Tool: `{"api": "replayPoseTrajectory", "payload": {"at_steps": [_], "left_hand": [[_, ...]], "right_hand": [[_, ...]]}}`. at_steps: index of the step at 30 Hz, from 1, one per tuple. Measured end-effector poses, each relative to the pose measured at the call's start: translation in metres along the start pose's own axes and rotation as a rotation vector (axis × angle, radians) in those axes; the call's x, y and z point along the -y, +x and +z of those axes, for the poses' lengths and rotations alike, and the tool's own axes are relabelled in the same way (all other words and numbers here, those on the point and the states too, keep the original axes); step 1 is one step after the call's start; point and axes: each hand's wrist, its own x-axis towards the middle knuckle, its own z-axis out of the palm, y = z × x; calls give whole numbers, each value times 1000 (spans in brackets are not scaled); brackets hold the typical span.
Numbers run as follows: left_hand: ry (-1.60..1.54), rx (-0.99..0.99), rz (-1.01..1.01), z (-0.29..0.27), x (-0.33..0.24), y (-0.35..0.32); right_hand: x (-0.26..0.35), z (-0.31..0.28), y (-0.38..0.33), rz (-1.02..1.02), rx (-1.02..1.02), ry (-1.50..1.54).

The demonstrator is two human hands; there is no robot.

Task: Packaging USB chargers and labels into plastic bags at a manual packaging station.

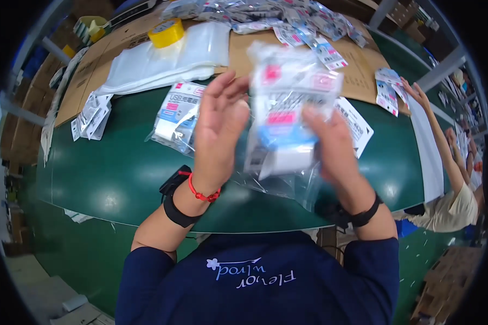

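My right hand (337,142) grips a clear plastic bag of carded packs (287,100) by its right side, thumb over the front. The cards are white, pink and blue, with a white block showing near the bottom; the bag is blurred by motion. Just left of it, my left hand (220,127) is raised with fingers apart and holds nothing. Another clear bag of the same packs (174,116) lies on the green table beside my left hand. A white printed card (357,128) lies partly hidden behind my right hand.
Flat clear bags (162,59) lie on cardboard, with a yellow tape roll (166,33) on them. Many loose packs (309,21) are heaped at the back. Some cards (94,116) lie at left. At right, a co-worker's hand (415,93) is by more packs (387,89).
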Motion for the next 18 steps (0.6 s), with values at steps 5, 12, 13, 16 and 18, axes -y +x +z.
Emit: {"api": "replayPoseTrajectory", "payload": {"at_steps": [5,12,13,16,18], "left_hand": [[963,454,48,-1,7,-13],[1470,659,106,-7,54,-43],[1453,659,135,-8,55,-43],[1371,615,180,-7,52,-44],[1238,527,217,-4,45,-44]], "right_hand": [[47,-79,24,-275,-353,124],[48,-130,-16,99,-227,-120],[47,-132,-24,211,-176,-218],[45,-136,-41,351,96,-447],[41,-137,-43,419,233,-558]]}}
